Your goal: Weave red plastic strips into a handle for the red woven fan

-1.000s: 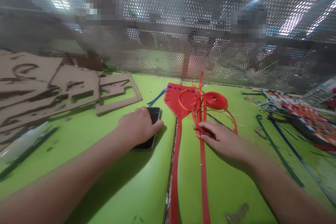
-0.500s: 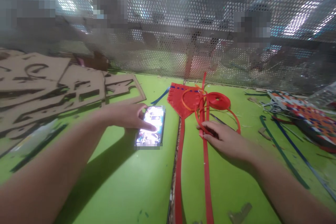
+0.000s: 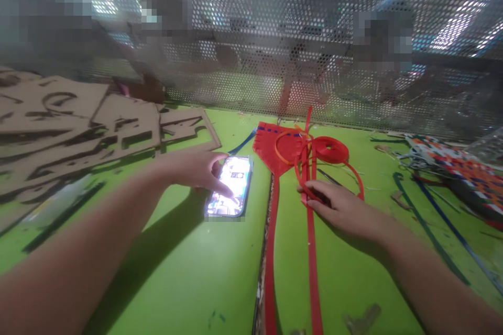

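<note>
While we are holding our left hand (image 3: 194, 171) half open and gripping nothing, its thumb is lying over the lit phone (image 3: 240, 174) on the green table (image 3: 184, 277). Our right hand (image 3: 336, 201) is curling loosely over a red strip (image 3: 312, 261) near the red coil (image 3: 332, 149); we are not seeing whether it is pinching.

Both the left hand (image 3: 196, 170) and the right hand (image 3: 341, 205) are bare, with slim, rounded fingers (image 3: 315, 187). The left forearm (image 3: 98, 241) and right forearm (image 3: 428, 267) are likewise uncovered, smooth in outline, narrowing towards the wrists (image 3: 160, 170); finer details are blurred.
</note>
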Available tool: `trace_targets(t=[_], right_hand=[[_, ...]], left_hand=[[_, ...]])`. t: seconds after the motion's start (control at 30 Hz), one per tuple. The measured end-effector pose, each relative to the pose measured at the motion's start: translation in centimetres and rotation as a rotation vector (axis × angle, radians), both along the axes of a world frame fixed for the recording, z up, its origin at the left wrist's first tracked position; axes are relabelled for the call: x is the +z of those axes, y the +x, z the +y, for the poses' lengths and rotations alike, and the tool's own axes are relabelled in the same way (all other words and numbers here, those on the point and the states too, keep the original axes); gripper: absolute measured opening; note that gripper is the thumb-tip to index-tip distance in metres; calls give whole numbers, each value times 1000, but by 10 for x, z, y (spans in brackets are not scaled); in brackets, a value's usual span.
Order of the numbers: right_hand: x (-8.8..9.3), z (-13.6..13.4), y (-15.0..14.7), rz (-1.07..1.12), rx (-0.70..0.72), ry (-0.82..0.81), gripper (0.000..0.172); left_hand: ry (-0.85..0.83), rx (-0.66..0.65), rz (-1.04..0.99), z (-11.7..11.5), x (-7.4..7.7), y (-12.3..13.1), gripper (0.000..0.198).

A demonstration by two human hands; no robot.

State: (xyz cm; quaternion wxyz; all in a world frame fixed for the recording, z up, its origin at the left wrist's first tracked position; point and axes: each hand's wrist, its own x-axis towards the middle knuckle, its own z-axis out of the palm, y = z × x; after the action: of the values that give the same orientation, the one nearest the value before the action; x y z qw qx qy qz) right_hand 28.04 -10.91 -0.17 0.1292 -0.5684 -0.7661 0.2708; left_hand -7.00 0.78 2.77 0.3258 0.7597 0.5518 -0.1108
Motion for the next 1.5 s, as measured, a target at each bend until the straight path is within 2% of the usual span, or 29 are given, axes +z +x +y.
trace_targets(t=[0.1, 0.27, 0.47, 0.57, 0.73, 0.9, 1.03, 1.1, 1.23, 1.4, 1.5], right_hand=[[-1, 0, 1, 0, -1, 15, 32], [-3, 1, 1, -4, 3, 16, 33], [-1, 1, 1, -28, 9, -8, 31], [0, 0, 1, -16, 2, -16, 31], [-3, 1, 1, -2, 4, -15, 31], [-4, 2, 1, -9, 1, -15, 31], [-2, 1, 1, -10, 3, -18, 31], [0, 0, 0, -8, -2, -19, 30], [1, -1, -1, -3, -11, -11, 32], [0, -1, 0, 1, -4, 1, 32], [-1, -1, 0, -3, -5, -1, 33]], left_hand=[[21, 13, 16, 0, -1, 0, 127], [-57, 46, -45, -3, 5, 0, 116], [-174, 87, -79, 0, -3, -2, 143], [-177, 89, -65, 2, -5, -2, 147], [-202, 82, -114, 4, -2, -4, 135], [-202, 72, -113, 4, -2, -4, 137], [-193, 99, -137, 5, -1, -8, 123], [-188, 90, -121, 5, 1, -9, 126], [-201, 31, -49, -1, 4, -7, 147], [-175, 88, -57, -6, -1, 0, 135], [-156, 108, -40, -6, -4, 2, 138]])
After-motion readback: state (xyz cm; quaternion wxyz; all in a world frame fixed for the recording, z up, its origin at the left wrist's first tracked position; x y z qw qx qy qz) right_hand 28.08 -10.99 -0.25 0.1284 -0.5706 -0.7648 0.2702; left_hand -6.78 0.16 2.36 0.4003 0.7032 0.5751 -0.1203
